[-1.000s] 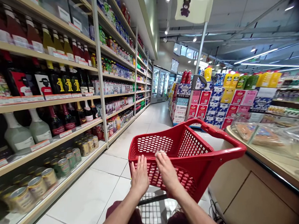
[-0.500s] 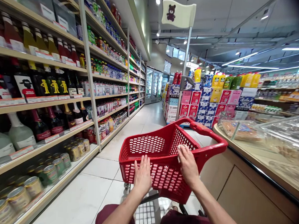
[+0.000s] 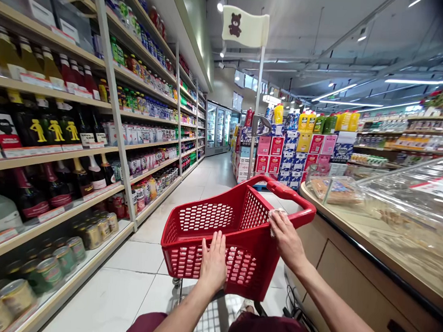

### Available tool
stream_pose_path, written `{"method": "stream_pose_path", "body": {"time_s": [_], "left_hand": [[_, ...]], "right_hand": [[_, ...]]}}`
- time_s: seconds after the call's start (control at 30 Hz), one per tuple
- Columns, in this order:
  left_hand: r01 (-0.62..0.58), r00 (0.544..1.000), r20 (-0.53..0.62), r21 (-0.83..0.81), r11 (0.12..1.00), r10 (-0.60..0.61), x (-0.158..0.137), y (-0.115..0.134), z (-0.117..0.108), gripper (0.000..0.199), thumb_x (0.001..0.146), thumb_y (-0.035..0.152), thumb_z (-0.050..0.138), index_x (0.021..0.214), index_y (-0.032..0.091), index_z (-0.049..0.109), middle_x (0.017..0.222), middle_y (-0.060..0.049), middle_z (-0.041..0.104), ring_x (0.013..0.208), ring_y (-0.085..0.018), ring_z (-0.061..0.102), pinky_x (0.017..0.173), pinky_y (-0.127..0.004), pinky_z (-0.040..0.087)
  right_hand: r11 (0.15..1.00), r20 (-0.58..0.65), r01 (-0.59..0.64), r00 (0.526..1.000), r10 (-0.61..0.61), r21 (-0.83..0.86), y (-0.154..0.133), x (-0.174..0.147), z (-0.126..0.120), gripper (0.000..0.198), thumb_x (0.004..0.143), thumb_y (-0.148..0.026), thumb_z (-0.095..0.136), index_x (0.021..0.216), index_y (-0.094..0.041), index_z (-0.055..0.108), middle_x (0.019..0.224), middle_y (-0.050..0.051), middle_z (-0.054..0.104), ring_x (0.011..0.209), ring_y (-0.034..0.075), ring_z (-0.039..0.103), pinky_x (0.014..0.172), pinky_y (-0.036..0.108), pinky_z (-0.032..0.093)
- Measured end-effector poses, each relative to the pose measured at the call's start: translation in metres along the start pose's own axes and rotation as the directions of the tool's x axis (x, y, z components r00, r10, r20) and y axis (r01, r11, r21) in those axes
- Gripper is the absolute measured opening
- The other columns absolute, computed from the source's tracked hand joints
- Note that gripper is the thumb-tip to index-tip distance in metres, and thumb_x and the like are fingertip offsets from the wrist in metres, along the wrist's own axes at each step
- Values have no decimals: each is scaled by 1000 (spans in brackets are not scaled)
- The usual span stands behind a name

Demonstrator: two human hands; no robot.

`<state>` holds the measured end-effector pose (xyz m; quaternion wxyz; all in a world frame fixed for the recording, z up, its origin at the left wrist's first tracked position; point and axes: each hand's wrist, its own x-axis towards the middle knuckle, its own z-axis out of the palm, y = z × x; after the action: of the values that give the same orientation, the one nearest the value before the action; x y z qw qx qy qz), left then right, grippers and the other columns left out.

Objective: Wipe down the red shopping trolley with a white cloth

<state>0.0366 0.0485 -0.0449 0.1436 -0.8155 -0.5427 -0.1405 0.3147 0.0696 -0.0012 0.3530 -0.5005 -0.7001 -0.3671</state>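
Observation:
A red plastic shopping cart (image 3: 204, 215) with a perforated basket stands right in front of my knees, its handle end to the right. My left hand (image 3: 214, 262) lies flat against the basket's near side, fingers stretched up toward the rim. My right hand (image 3: 287, 239) is on the rim near the handle, fingers closed over a white cloth (image 3: 277, 216). Most of that cloth is hidden beneath the fingers, so I cannot tell whether it is cloth or tissue. The basket's inner floor is mostly hidden by its near wall.
Shelves of bottles and cans (image 3: 55, 152) line the left side. A wooden counter (image 3: 336, 251) with covered food trays stands close on the right, cables at its foot. Stacked drink cartons (image 3: 274, 156) and a pole with a bear flag (image 3: 247, 26) are ahead.
My right hand has slid along the rim toward the handle with the white cloth. My left hand stays on the near side. The view has turned slightly right.

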Motion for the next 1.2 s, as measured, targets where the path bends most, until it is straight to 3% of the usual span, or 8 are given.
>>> {"method": "stream_pose_path", "body": {"time_s": [0.17,0.23,0.37,0.57,0.73,0.93,1.1,1.2], "left_hand": [[-13,1000,-12,7,1000,13,3,4,1,73,66,10,36,135,9,16,143,-9,15,132,-21,6,105,-51,9],[-11,1000,-8,4,1000,11,5,6,1,72,66,9,35,135,9,16,143,-9,15,132,-21,6,105,-51,9],[-9,1000,3,-7,1000,9,6,11,-1,72,65,7,34,135,8,17,143,-10,16,132,-21,6,105,-51,8],[-5,1000,-22,3,1000,5,3,10,0,72,67,8,35,135,9,16,143,-10,17,132,-22,7,105,-51,8],[-17,998,-63,-2,1000,16,0,9,4,64,72,10,34,135,11,20,143,-9,19,132,-22,7,105,-50,8],[-23,997,-73,-11,1000,23,-3,10,4,64,71,9,33,135,10,20,142,-9,19,132,-22,9,105,-51,8],[-34,997,-70,-4,999,34,-6,5,5,68,69,8,34,135,10,19,142,-9,19,132,-21,6,105,-51,8],[-20,997,-69,-1,1000,20,-7,2,3,67,69,7,33,135,10,18,143,-9,17,132,-21,6,105,-50,7]], "right_hand": [[981,-69,-166,985,159,-103,35,0,-8,48,76,-4,33,121,-11,47,133,12,39,127,25,25,99,45,33],[980,-69,-170,984,163,-104,37,-1,-11,47,77,-4,33,120,-12,48,133,11,40,127,25,25,99,46,33],[997,64,70,995,-71,7,27,2,-13,46,78,-4,30,116,-16,53,128,6,47,127,20,27,101,40,33],[983,-98,-182,979,180,-15,22,-22,-10,48,78,-4,32,123,-14,46,136,10,35,128,23,23,101,45,31],[985,15,37,999,-40,168,-23,-72,-5,48,81,-3,29,121,-21,48,127,5,48,126,18,29,98,39,39],[978,-128,-124,981,146,165,-15,-57,-11,46,82,-5,31,125,-18,44,133,8,39,127,22,24,101,46,32],[969,39,47,998,-58,241,-29,-79,-2,44,83,-6,31,120,-23,49,125,4,50,124,17,32,97,37,40],[972,-27,-59,997,67,226,-27,-75,0,44,83,-7,32,122,-20,46,131,7,43,126,20,27,100,43,35]]}}
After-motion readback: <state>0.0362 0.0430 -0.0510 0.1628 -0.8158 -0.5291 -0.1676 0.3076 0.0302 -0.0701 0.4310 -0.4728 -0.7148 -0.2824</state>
